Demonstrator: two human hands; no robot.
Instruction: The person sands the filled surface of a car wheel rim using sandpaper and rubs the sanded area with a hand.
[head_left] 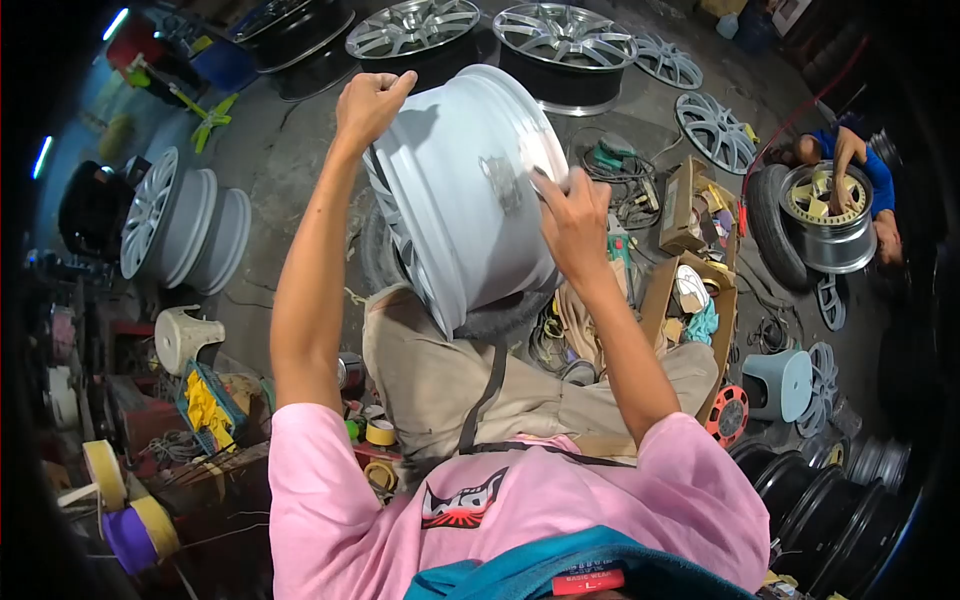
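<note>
A grey-primed wheel rim (pixel 445 190) stands on its side before my lap, its spoked face turned left. A rough dark grey patch (pixel 498 185) marks its barrel, and a paler area (pixel 540 150) shows near the right lip. My left hand (pixel 375 105) is closed over the rim's upper left edge. On the right lip, my right hand (pixel 577 215) presses with bent fingers; whatever lies under the fingertips is hidden. A black tire (pixel 510 318) lies beneath the rim.
Several wheel rims (pixel 565 45) stand at the back. Cardboard boxes (pixel 685 205) of supplies and a corded power tool (pixel 612 155) are to the right. Farther right, a person (pixel 850 165) works at another rim (pixel 830 225). A white stool (pixel 185 335) and tape rolls (pixel 105 475) are left.
</note>
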